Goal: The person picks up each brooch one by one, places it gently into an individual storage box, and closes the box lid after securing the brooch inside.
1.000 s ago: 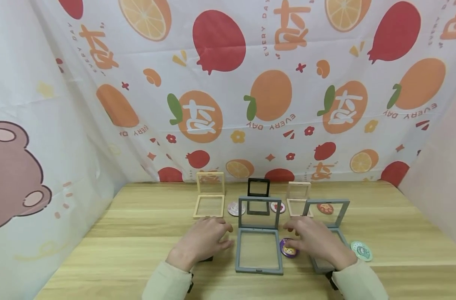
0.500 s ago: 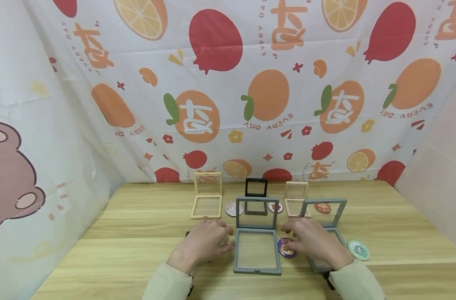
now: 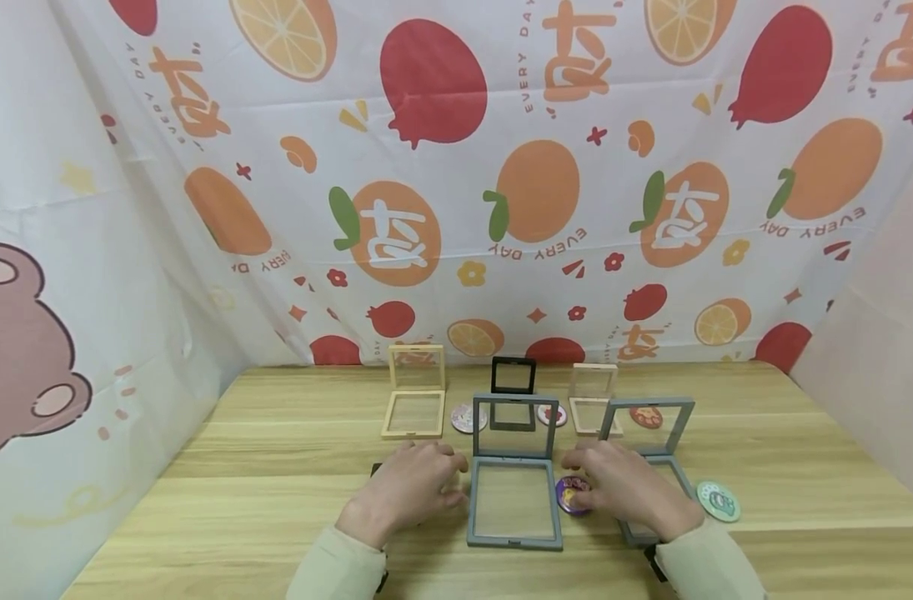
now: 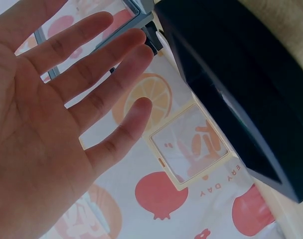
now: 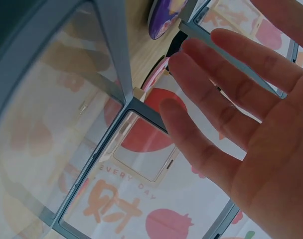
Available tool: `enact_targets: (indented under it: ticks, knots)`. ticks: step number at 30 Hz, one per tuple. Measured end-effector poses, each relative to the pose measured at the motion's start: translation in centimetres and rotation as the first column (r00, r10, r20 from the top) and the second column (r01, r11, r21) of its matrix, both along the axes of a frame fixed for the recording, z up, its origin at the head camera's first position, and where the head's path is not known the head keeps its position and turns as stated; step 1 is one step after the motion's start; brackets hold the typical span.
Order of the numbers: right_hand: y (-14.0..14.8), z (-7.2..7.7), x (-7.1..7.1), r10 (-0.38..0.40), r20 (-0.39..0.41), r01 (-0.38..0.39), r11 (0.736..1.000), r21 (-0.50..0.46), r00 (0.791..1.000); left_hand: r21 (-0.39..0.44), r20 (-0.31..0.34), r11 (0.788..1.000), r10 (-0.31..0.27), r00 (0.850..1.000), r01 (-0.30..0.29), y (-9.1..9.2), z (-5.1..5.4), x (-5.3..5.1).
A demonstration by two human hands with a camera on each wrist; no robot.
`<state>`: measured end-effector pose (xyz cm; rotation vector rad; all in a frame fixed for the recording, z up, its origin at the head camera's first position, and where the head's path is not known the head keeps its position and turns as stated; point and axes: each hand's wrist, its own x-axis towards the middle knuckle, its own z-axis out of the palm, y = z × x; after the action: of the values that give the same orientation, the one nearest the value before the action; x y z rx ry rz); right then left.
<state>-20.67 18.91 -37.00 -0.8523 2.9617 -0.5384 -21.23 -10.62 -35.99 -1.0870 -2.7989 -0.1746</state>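
Observation:
In the head view my left hand (image 3: 413, 493) hovers with loosely bent fingers, left of a grey-blue hinged display frame (image 3: 514, 544) that stands unfolded. A black object (image 4: 241, 89) lies beneath that hand; the head view shows only its edge. My right hand (image 3: 636, 490) hovers over a second grey-blue hinged frame (image 3: 684, 425) and covers part of it. By its fingertips lies a round purple badge (image 3: 569, 498), partly hidden. A mint-green badge (image 3: 719, 501) is right of that hand. Both wrist views show palms with spread fingers and nothing held.
Behind stand a cream hinged frame (image 3: 413, 434), a small black one (image 3: 513, 362) and a small beige one (image 3: 594, 367). A pale badge (image 3: 467, 418), a white-and-red badge (image 3: 552, 415) and an orange badge (image 3: 646, 417) lie among them. A fruit-print cloth (image 3: 464, 192) hangs behind the table (image 3: 223, 500).
The head view has shifted slightly, so the scene sits a little further left. Both hands stay almost still; the right fingers have moved slightly over the purple badge.

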Motion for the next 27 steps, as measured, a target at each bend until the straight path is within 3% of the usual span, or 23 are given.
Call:
enact_targets:
  ticks: [7, 15, 27]
  knots:
    - [-0.13, 0.17, 0.12, -0.027, 0.015, 0.027, 1.000, 0.014, 1.000, 0.006, 0.030, 1.000, 0.011, 0.999, -0.011, -0.01, 0.29, -0.03]
    - [-0.16, 0.11, 0.07, -0.014, 0.018, 0.014, 1.000, 0.018, 1.000, -0.008, -0.007, 1.000, 0.000, 1.000, 0.000, 0.03, -0.04, -0.03]
    - [-0.35, -0.60, -0.14, -0.004, 0.023, 0.003, 0.999, 0.039, 1.000, -0.043, 0.000, 0.999, -0.019, 1.000, 0.019, 0.55, -0.54, 0.04]
